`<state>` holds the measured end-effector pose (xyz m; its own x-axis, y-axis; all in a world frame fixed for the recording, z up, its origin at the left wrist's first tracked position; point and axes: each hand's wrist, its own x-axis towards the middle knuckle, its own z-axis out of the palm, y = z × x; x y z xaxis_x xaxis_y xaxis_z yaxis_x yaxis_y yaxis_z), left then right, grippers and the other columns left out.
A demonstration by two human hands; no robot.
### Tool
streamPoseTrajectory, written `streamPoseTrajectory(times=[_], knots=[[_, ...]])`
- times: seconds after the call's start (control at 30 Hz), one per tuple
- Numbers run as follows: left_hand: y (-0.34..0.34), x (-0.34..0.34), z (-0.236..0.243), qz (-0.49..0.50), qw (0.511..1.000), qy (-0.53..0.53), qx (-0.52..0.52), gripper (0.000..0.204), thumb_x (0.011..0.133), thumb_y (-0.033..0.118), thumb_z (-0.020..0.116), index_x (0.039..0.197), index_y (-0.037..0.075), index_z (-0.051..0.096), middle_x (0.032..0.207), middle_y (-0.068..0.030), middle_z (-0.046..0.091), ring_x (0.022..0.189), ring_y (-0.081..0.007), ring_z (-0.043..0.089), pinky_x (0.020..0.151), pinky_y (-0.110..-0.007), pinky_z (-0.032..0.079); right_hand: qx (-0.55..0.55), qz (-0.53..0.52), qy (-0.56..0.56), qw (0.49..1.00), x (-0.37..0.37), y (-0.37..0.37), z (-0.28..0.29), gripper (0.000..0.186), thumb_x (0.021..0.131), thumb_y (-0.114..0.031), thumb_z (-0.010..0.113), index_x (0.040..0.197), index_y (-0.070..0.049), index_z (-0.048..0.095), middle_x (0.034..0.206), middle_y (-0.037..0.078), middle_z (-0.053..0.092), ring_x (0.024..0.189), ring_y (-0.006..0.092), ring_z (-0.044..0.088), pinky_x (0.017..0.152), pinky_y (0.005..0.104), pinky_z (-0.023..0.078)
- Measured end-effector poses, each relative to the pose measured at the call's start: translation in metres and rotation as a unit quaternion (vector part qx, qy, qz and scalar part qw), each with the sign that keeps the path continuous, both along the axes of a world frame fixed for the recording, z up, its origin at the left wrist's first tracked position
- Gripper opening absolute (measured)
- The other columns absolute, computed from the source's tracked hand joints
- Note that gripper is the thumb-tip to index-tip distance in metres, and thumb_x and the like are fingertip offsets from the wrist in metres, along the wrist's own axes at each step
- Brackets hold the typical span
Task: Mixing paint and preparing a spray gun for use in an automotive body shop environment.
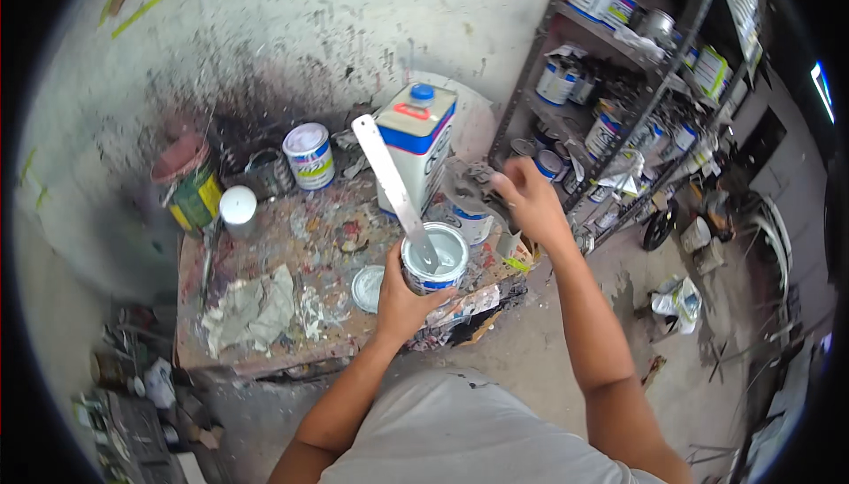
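Observation:
My left hand (404, 305) is wrapped round an open paint can (430, 286) at the table's front edge. Light grey paint coats the inside of the can. A long metal stirring stick (386, 170) leans in it, its upper end tilted to the far left. Beside the left hand lies a round, paint-smeared lid (366, 289). My right hand (536, 205) is raised at the table's right end with curled fingers, next to a grey, paint-caked clump (476, 185). What those fingers hold, if anything, is hidden. Behind the can stands a tall rectangular tin (416, 144) with a blue cap.
The paint-crusted table (283, 228) carries a crumpled rag (255, 309), a white-topped can (238, 210), a labelled paint can (309, 157) and a green-yellow bucket (188, 185). A metal shelf (610, 38) full of cans stands at the far right. A white bag (676, 304) sits on the floor.

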<state>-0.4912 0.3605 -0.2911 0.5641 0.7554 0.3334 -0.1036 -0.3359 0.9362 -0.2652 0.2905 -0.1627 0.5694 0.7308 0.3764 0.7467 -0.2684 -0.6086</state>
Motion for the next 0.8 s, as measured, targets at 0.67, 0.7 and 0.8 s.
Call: streamPoseTrajectory(times=[0.67,0.7,0.8], knots=[[-0.009,0.0,0.005,0.069,0.991,0.037,0.105,0.105,0.064,0.028,0.093,0.145,0.002,0.031,0.135,-0.0243,0.049,0.126,-0.0408,0.051,0.105,-0.047,0.043,-0.326,0.277,0.085,0.9,0.043,-0.07,0.109,0.057,0.092,-0.059,0.06,0.085,-0.002,0.061,0.07,0.006,0.059,0.07,0.0174,0.055,0.067,0.0345,0.043],[-0.009,0.0,0.006,0.072,0.992,0.044,0.092,0.105,0.064,0.028,0.093,0.145,0.002,0.031,0.135,-0.0243,0.049,0.126,-0.0408,0.051,0.105,-0.047,0.043,-0.374,0.29,0.04,0.88,0.035,-0.07,0.126,0.055,0.09,-0.056,0.063,0.088,-0.001,0.061,0.07,0.009,0.058,0.068,0.0205,0.056,0.065,0.0371,0.043],[-0.01,0.002,0.007,0.07,0.992,0.046,0.097,0.105,0.064,0.028,0.093,0.144,0.002,0.031,0.135,-0.0246,0.049,0.126,-0.0411,0.051,0.105,-0.047,0.043,-0.448,0.297,-0.088,0.838,0.003,-0.061,0.156,0.047,0.089,-0.046,0.069,0.094,0.0,0.059,0.071,0.017,0.057,0.066,0.0305,0.056,0.064,0.0427,0.043]])
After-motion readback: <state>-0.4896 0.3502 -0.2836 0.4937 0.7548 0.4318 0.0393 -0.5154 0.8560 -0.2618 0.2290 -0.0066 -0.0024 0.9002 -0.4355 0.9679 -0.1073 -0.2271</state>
